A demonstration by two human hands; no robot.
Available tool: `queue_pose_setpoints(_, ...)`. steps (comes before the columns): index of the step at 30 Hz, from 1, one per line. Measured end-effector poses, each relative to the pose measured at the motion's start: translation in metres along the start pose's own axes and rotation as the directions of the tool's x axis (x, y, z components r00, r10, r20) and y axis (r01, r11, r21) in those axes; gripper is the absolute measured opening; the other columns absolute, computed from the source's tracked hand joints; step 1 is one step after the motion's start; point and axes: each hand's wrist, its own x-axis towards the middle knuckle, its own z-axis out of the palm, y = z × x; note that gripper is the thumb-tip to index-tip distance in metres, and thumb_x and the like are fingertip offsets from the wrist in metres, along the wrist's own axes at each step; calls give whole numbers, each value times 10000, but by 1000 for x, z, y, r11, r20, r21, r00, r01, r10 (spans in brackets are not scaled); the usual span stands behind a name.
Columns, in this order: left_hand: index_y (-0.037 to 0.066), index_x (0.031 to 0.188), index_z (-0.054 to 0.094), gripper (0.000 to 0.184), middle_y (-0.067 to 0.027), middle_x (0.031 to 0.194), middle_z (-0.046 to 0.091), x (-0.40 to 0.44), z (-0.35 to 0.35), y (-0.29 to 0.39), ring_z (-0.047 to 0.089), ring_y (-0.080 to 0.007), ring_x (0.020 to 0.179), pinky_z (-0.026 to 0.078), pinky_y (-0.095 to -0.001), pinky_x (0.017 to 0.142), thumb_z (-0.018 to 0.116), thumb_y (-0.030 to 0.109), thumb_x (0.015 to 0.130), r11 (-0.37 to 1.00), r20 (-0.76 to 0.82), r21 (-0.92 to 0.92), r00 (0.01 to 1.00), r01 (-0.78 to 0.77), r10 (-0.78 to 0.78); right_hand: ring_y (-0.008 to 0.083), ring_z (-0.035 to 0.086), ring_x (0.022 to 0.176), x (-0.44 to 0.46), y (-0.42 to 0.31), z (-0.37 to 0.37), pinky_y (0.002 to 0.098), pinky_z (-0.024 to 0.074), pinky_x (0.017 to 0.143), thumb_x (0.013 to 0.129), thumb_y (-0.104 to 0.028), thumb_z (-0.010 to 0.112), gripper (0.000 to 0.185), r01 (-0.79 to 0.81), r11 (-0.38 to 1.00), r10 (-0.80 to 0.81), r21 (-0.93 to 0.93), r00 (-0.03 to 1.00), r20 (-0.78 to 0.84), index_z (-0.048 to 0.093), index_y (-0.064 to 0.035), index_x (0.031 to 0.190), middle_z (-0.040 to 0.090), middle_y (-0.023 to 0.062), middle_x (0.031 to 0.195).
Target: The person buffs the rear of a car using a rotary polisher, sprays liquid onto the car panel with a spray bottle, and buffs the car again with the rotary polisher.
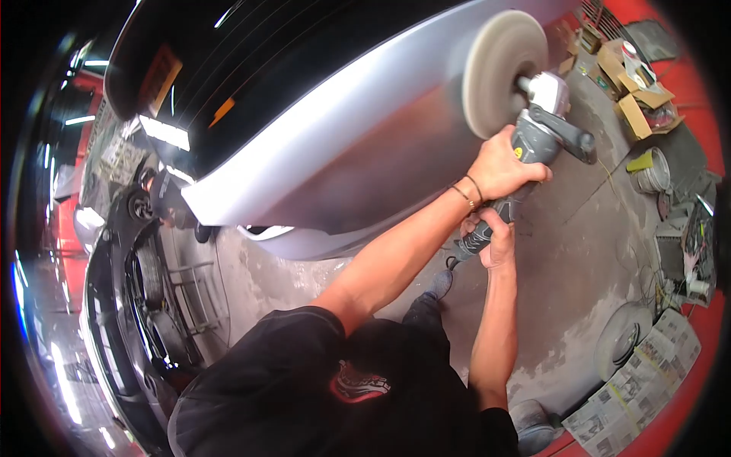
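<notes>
From where I stand, the left hand [506, 164] is wrapped round the body of the polisher [531, 137], and the right hand [495, 238] is closed about its rear handle. The polisher's round pad [495, 72] is up at the silver car panel [335, 145]. Over by the red wall, an open cardboard box [632, 119] holds something dark reddish, hard to make out; near it a bucket [649, 181] has a yellow-green piece [640, 162] at its rim.
</notes>
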Motion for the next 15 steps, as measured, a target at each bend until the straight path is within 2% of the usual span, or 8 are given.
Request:
queue_pose_setpoints(2, -64, 1301, 662, 880, -231, 1132, 788, -15, -13, -9, 781, -348, 1072, 605, -431, 996, 950, 438, 637, 999, 39, 45, 999, 27, -29, 209, 611, 712, -10, 17, 13, 395, 542, 686, 977, -137, 669, 91, -10, 998, 11, 61, 1000, -16, 647, -50, 960, 609, 52, 827)
queue_pose_setpoints(3, -66, 1299, 663, 889, -237, 1125, 789, -25, -20, -14, 783, -359, 1072, 606, -435, 997, 946, 449, 632, 997, 66, 67, 997, 35, -39, 206, 591, 742, -16, 34, 15, 408, 538, 718, 988, -154, 660, 99, -14, 996, 11, 89, 999, 41, 630, -60, 982, 592, 37, 847)
queue_pose_setpoints(6, -58, 1330, 647, 851, -217, 1213, 759, -76, -47, -27, 744, -308, 1131, 576, -408, 1026, 933, 442, 704, 981, 108, 158, 986, 113, -131, 212, 623, 715, -49, 93, 33, 408, 532, 682, 941, -99, 701, 110, -75, 972, 96, 221, 992, -87, 654, -53, 1030, 620, 64, 825)
queue_pose_setpoints(9, -40, 1394, 635, 865, -180, 1217, 753, -135, -81, -44, 733, -282, 1131, 571, -407, 1024, 934, 442, 740, 983, 120, 147, 985, 106, -124, 213, 643, 735, -88, 152, 56, 395, 535, 677, 932, -93, 721, 191, -128, 945, 157, 302, 985, -76, 660, -50, 1108, 654, 67, 898)
queue_pose_setpoints(10, -34, 1410, 632, 858, -164, 1215, 751, -154, -91, -52, 730, -271, 1129, 572, -404, 1019, 938, 429, 755, 986, 127, 129, 985, 102, -119, 211, 667, 755, -102, 169, 67, 375, 541, 675, 929, -83, 732, 224, -111, 964, 142, 242, 983, -115, 671, -40, 1140, 681, 76, 924)
queue_pose_setpoints(12, -9, 1459, 617, 820, -112, 1229, 731, -192, -115, -66, 722, -216, 1099, 580, -382, 994, 945, 373, 812, 981, 206, -163, 976, 106, -71, 200, 676, 754, -122, 197, 79, 358, 547, 677, 918, -64, 752, 231, -52, 993, 58, 108, 997, -51, 685, -33, 1137, 697, 78, 929)
queue_pose_setpoints(13, 6, 1469, 611, 772, -84, 1253, 709, -207, -129, -63, 718, -182, 1075, 590, -362, 972, 943, 321, 847, 951, 291, -225, 946, 210, -141, 211, 673, 736, -128, 205, 86, 371, 559, 683, 924, -69, 736, 176, -9, 1000, 11, 26, 999, -47, 679, -21, 1083, 686, 86, 879)
queue_pose_setpoints(15, 26, 1411, 637, 708, -63, 1210, 715, -227, -142, -76, 702, -168, 1055, 589, -354, 960, 948, 305, 839, 924, 285, -292, 945, 246, -161, 205, 673, 720, -137, 201, 99, 362, 567, 682, 916, -52, 734, 156, 58, 987, -61, -152, 998, -13, 681, -13, 1058, 676, 77, 839)
